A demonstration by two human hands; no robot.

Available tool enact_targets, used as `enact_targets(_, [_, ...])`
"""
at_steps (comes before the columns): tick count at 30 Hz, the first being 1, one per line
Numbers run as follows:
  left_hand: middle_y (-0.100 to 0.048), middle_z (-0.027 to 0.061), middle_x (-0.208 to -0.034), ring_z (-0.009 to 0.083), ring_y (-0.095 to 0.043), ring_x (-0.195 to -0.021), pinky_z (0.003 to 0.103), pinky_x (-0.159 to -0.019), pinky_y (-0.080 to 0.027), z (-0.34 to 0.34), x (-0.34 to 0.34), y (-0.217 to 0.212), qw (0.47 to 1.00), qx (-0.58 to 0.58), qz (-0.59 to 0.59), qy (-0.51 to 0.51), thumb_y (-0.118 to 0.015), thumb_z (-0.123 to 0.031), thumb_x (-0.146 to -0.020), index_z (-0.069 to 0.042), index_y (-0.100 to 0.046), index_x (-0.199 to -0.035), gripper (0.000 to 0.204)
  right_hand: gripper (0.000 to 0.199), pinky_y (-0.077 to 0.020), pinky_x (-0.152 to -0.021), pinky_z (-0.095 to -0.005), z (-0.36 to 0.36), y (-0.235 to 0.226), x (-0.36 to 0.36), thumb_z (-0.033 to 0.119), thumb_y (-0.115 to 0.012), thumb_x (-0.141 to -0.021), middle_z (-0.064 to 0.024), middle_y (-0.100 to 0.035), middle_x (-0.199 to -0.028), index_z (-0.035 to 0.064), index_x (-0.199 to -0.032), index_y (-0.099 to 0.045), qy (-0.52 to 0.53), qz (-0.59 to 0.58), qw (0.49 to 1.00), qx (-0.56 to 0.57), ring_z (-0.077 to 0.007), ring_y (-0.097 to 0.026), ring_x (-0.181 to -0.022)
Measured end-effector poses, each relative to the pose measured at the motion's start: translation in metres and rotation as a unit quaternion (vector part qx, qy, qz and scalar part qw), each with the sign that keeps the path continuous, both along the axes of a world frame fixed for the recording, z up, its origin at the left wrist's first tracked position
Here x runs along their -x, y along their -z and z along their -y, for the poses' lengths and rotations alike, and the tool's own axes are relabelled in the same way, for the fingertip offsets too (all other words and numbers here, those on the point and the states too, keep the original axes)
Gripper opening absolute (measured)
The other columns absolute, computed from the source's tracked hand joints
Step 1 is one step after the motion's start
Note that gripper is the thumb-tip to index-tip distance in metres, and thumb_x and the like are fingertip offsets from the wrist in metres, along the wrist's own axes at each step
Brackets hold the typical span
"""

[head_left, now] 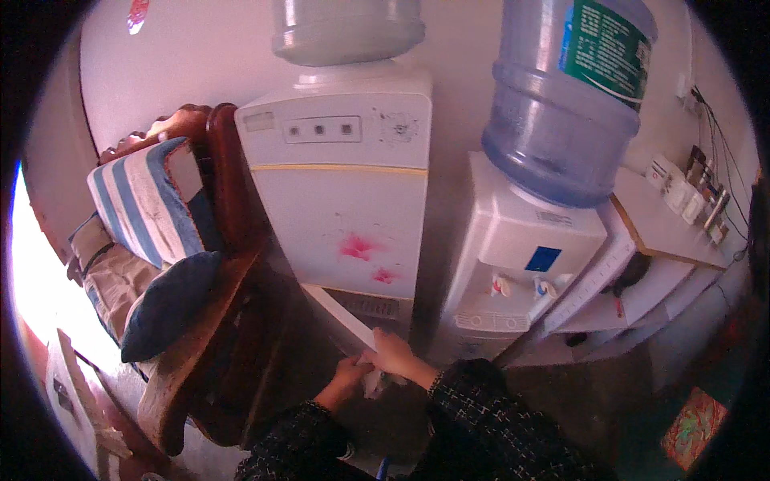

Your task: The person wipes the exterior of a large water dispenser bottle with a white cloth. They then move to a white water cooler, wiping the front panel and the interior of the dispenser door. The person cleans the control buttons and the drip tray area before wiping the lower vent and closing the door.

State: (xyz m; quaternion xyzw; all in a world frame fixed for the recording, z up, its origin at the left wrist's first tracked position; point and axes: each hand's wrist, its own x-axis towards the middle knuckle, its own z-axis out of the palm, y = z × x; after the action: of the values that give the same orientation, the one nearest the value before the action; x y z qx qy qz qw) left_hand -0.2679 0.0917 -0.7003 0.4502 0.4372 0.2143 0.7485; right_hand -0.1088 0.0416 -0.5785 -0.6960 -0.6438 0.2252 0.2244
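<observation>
A tall white water dispenser [341, 228] with pink flowers stands in front of me. At its lower front a narrow white panel [341, 317] juts out toward me at a slant, like a door seen edge-on. My right hand [393, 357] is closed around the near end of this panel. Just left of it and lower, my left hand [347, 381] has its fingers closed, close to the right hand. A crumpled white cloth or tissue [374, 385] hangs at the left fingertips, partly hidden by both hands. Below the flowered front, a dark grille [369, 305] shows.
A second white dispenser [521, 248] with a big blue bottle [561, 104] stands to the right. Beyond it is a white shelf unit [666, 216] with small items and cables. A wooden bench [188, 353] with striped and blue cushions [148, 200] lies close on the left.
</observation>
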Motion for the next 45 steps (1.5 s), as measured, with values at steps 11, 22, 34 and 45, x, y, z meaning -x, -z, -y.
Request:
enact_targets(11, [-0.066, 0.0067, -0.093, 0.0165, -0.062, -0.083, 0.031, -0.073, -0.050, -0.037, 0.008, -0.080, 0.978, -0.106, -0.012, -0.178, -0.067, -0.008, -0.080, 0.001, -0.064, -0.102, 0.025, 0.045, -0.0498, -0.078, -0.0494, 0.006, -0.015, -0.001, 0.038, -0.062, -0.088, -0.0253, -0.063, -0.102, -0.0004, -0.109, -0.049, 0.018, -0.002, 0.999, 0.051, -0.0415, -0.062, -0.094])
enact_targets(22, [-0.065, 0.0133, -0.111, 0.0216, -0.064, -0.095, 0.036, -0.080, -0.050, -0.097, 0.029, -0.021, 0.966, -0.115, -0.169, -0.157, -0.053, -0.024, -0.092, 0.004, -0.058, -0.120, 0.040, 0.045, -0.0498, -0.077, -0.0521, 0.017, -0.015, 0.025, 0.034, -0.061, -0.089, -0.0291, -0.062, -0.099, -0.0034, -0.110, -0.047, -0.021, -0.039, 0.999, 0.009, -0.0445, -0.062, -0.091])
enact_targets(34, [-0.065, 0.0090, -0.108, 0.0205, -0.062, -0.094, 0.033, -0.079, -0.048, 0.011, -0.011, -0.036, 0.994, 0.039, -0.069, 0.079, -0.056, -0.035, -0.094, 0.001, -0.058, -0.119, 0.045, 0.045, -0.0490, -0.082, -0.0498, 0.006, -0.001, 0.006, 0.027, -0.060, -0.085, -0.0277, -0.061, -0.102, -0.0050, -0.113, -0.044, 0.029, 0.013, 0.999, 0.021, -0.0431, -0.060, -0.094])
enact_targets(45, [-0.068, 0.0091, -0.101, 0.0165, -0.062, -0.090, 0.033, -0.075, -0.049, -0.002, 0.000, -0.024, 0.985, -0.123, -0.089, -0.084, -0.061, -0.028, -0.088, -0.001, -0.064, -0.112, 0.036, 0.042, -0.0490, -0.079, -0.0531, 0.003, -0.014, 0.010, 0.029, -0.062, -0.086, -0.0278, -0.062, -0.096, -0.0025, -0.109, -0.045, 0.021, 0.014, 0.999, 0.041, -0.0458, -0.060, -0.091])
